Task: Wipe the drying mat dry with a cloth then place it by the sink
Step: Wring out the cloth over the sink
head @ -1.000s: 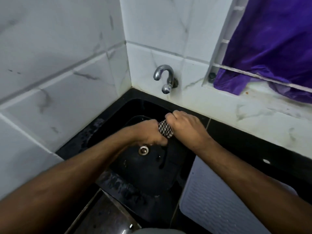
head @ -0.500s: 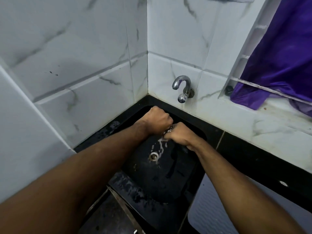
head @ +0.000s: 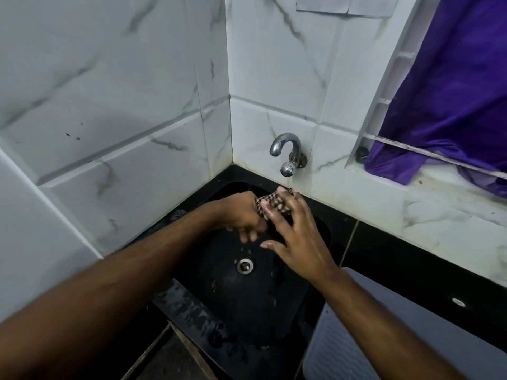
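Note:
A small checked cloth (head: 275,204) is bunched up over the black sink (head: 248,305), just below the tap. My left hand (head: 241,215) grips its near end with curled fingers. My right hand (head: 295,237) lies over the cloth's far side with wet fingers spread and nearly straight, the fingertips touching the fabric. The grey ribbed drying mat (head: 406,335) lies flat on the black counter (head: 411,259) to the right of the sink, partly hidden under my right forearm.
A chrome tap (head: 286,153) sticks out of the white marble-tiled wall above the sink. A purple cloth (head: 450,100) hangs at a window ledge on the right. The sink drain (head: 244,266) sits mid-basin. The near sink rim (head: 192,311) is wet.
The two fists that were wringing the cloth have loosened: my right hand has opened its fingers over the cloth. The view has tilted up and both hands sit closer to the tap.

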### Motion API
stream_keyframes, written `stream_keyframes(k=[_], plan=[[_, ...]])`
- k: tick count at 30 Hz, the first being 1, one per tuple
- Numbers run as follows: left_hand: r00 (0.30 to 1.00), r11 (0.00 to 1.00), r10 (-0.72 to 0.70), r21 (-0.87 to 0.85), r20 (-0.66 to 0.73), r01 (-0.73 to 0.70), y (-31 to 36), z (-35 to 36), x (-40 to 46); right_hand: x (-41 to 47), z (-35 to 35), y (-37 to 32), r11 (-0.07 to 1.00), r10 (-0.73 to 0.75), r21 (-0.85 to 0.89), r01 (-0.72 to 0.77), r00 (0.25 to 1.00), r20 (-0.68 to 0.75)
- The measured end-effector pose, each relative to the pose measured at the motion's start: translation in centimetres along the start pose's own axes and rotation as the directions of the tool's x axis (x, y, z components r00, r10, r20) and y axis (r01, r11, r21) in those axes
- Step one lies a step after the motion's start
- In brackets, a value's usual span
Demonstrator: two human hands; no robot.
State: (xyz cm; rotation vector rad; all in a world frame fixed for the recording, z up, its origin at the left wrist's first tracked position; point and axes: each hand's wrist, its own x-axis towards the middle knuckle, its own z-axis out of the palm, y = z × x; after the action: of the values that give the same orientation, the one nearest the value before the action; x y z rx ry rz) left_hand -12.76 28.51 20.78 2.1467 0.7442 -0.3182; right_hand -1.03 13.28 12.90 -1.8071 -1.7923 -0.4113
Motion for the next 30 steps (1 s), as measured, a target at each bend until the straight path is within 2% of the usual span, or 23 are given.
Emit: stream_keyframes(k=[2,5,7,8,10,11,12,13,14,16,19,24,26,28,30], plan=[[0.991,0.998,0.047,0.023,0.125,-0.050,1.8,0.8,-0.3,0.7,-0.3,0.3,0.993,-0.042,-0.109,0.037,0.998,-0.048],[0.979,1.000,0.018,-0.012,0.202,-0.015,3.5,0.6,-0.1,3.0,-2.0,1.5,0.982,-0.109,-0.168,0.091,0.989,-0.102],[0.971,0.996,-0.083,0.059,0.224,0.072,4.0,-0.5,0.1,4.6,-3.1,2.7,0.950,-0.201,-0.244,0.194,0.979,-0.004],[0.974,0.987,-0.129,0.123,0.187,0.107,4.3,-1.0,0.5,5.3,-3.3,3.1,0.929,-0.211,-0.296,0.221,0.975,0.068],[0.985,0.951,-0.167,0.270,0.030,0.153,4.7,-1.7,1.1,7.2,-3.4,3.1,0.913,-0.104,-0.374,0.165,0.979,0.178],[0.984,0.920,-0.143,0.353,-0.107,0.172,4.9,-1.7,1.6,8.2,-3.1,3.0,0.910,-0.031,-0.398,0.114,0.977,0.210],[0.954,0.875,-0.064,0.442,-0.295,0.195,4.9,-1.7,2.1,9.2,-3.1,2.8,0.908,0.036,-0.414,0.058,0.976,0.217],[0.883,0.832,0.031,0.502,-0.468,0.237,4.9,-1.6,2.4,10.2,-3.2,2.6,0.903,0.102,-0.429,-0.001,0.972,0.213],[0.804,0.801,0.124,0.537,-0.581,0.264,5.0,-1.6,2.4,11.0,-3.4,2.5,0.895,0.151,-0.443,-0.046,0.967,0.205],[0.709,0.735,0.296,0.627,-0.640,0.259,4.9,-1.8,2.7,12.5,-3.9,2.5,0.886,0.192,-0.456,-0.082,0.961,0.200],[0.661,0.584,0.473,0.769,-0.583,0.260,4.1,-3.1,3.0,14.0,-4.7,1.8,0.913,0.266,-0.374,-0.160,0.931,0.251],[0.674,0.326,0.639,0.924,-0.372,0.201,3.4,-4.7,2.5,14.3,-4.5,1.5,0.905,0.412,-0.054,-0.421,0.842,0.349],[0.663,0.175,0.711,0.972,-0.233,0.155,3.5,-5.5,2.1,13.2,-3.5,1.3,0.837,0.431,0.185,-0.515,0.828,0.359],[0.659,0.018,0.747,0.994,-0.087,0.111,3.6,-6.0,1.5,11.8,-2.4,0.7,0.712,0.459,0.403,-0.575,0.815,0.354],[0.679,-0.070,0.733,0.996,0.019,0.047,3.6,-5.8,1.2,10.7,-1.8,-0.3,0.571,0.482,0.557,-0.604,0.795,0.368]])
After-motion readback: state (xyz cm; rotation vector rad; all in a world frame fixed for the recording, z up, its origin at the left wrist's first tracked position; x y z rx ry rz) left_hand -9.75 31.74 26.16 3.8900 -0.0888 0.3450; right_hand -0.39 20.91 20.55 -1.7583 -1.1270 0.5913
